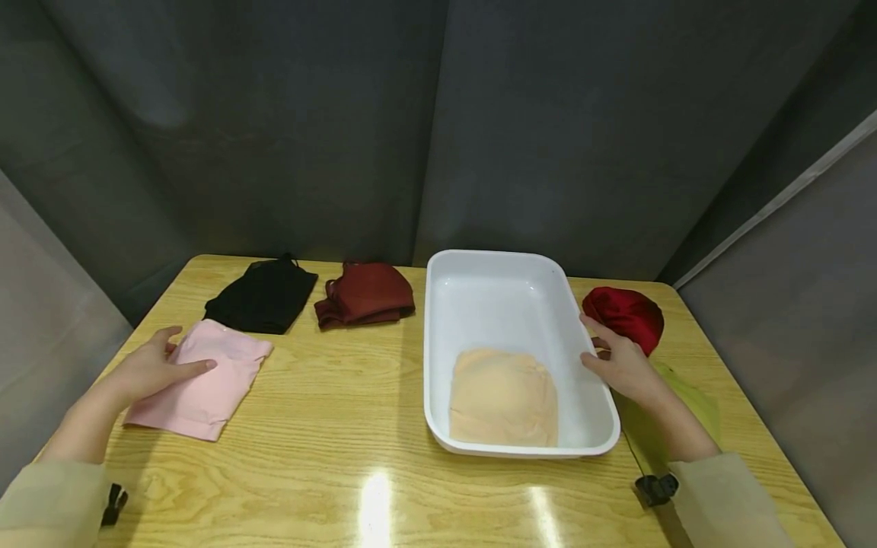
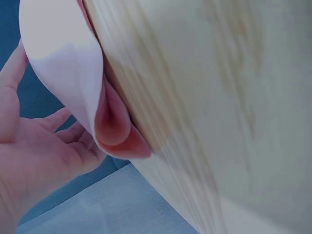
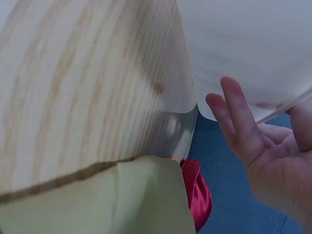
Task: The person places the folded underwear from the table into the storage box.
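Note:
At the left, a folded pale pink garment [image 1: 205, 380] lies on the table. My left hand [image 1: 147, 369] is at its left side, with the thumb stretched over it and the fingers spread along the edge. In the left wrist view, several fingers [image 2: 63, 117] sit behind the folded cloth [image 2: 68, 63]. A white tray [image 1: 438, 335] stands right of centre, holding a folded beige garment [image 1: 503, 399]. By the tray's right rim is my right hand [image 1: 623, 369], the thumb reaching over it. The right wrist view shows two extended fingers [image 3: 241, 114] outside the wall.
A black garment [image 1: 263, 297] and a folded maroon garment [image 1: 373, 293] lie along the table's back edge. Right of the tray are a shiny red garment [image 1: 626, 316] and a yellow-green cloth [image 1: 692, 396], partly under my right arm. Grey curtains [image 1: 548, 137] enclose the table.

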{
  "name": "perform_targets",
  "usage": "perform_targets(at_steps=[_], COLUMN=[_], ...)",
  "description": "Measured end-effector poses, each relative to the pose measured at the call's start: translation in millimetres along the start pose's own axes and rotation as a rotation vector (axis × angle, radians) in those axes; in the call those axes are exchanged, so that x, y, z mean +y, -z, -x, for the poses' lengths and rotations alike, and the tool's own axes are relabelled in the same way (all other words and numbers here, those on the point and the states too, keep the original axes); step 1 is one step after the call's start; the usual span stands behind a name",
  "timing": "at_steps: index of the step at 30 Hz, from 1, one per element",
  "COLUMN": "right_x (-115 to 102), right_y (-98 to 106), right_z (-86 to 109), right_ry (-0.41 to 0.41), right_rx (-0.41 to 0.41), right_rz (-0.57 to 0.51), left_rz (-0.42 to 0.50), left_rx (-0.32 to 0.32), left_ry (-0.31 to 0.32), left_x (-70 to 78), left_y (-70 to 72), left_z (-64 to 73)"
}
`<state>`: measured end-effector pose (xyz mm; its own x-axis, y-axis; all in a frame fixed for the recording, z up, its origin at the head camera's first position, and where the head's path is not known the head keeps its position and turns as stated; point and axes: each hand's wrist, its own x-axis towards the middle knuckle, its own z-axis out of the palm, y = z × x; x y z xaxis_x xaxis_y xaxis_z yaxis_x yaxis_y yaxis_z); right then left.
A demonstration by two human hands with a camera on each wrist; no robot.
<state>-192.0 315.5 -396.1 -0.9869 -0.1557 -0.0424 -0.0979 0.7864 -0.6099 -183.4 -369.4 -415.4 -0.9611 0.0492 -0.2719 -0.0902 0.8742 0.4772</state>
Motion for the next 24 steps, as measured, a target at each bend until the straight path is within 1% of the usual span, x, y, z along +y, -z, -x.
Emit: perform_targets(at_steps=[4,9,12,19,24], right_x=[0.4,1.0,1.3,1.9,1.2], right_y=[0.8,1.0,0.4,-1.1,-1.6], right_z=[0.8,0.8,0.3,-0.1,-0.2], right_ry=[-0.004,-0.008,-0.006,-0.018,-0.026], right_rx=[0.002,0.003,0.003,-0.003,-0.003], right_rz=[0.006,0.015,0.014,0.005,-0.006], left_rz=[0.002,0.021,0.028,0.021,0.034], left_rx=[-0.014,-0.057,-0.066,-0.067,-0.095], left_ry=[0.01,0.034,0.035,0.026,0.031], left_x=[0.3,0.4,-0.6,-0.3,0.5], left_y=[1.9,4.1,5.1,5.7,6.6], left_z=[-2.8,-5.4,-5.6,-6.7,-9.3])
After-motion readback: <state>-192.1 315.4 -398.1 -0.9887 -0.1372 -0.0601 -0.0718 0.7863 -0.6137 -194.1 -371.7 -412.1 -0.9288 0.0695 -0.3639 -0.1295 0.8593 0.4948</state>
